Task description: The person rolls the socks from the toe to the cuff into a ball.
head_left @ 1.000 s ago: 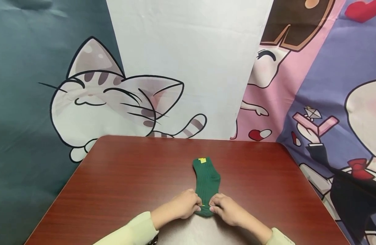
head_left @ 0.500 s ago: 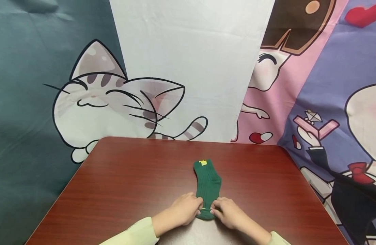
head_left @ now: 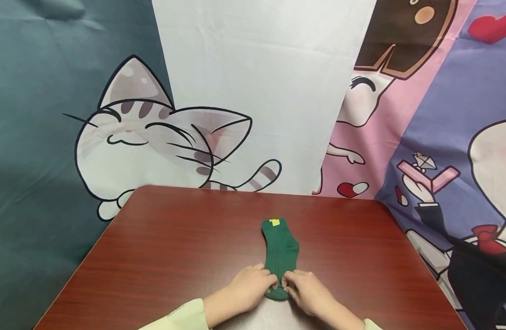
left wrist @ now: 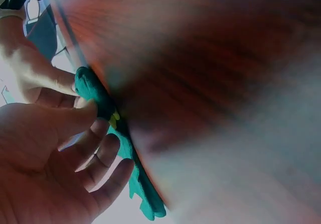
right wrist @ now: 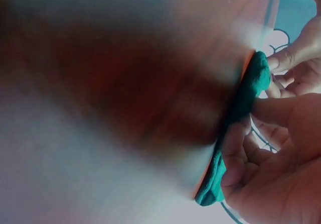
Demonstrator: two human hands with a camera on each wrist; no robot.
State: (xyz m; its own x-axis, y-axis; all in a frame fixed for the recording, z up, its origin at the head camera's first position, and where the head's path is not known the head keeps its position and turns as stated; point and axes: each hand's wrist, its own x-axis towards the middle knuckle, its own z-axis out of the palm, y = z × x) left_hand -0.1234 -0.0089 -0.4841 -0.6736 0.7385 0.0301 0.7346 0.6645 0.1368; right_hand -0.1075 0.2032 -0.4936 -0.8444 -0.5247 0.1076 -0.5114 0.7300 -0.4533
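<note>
Green sock (head_left: 280,254) lies flat, apparently pinched by both half-curled hands (head_left: 250,288) (head_left: 310,292).

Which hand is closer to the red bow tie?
Right. The right hand is left of the printed bow tie, at the sock's right side; the left hand is farther off, at its left.

Behind the table (head_left: 187,233), a printed backdrop (head_left: 261,59) shows a cat (head_left: 154,160) (eyes closed, smiling) and a red bow (head_left: 489,239).

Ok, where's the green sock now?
In the head view, the green sock lies on the table, right of centre, its near end between left hand and right hand.
</note>
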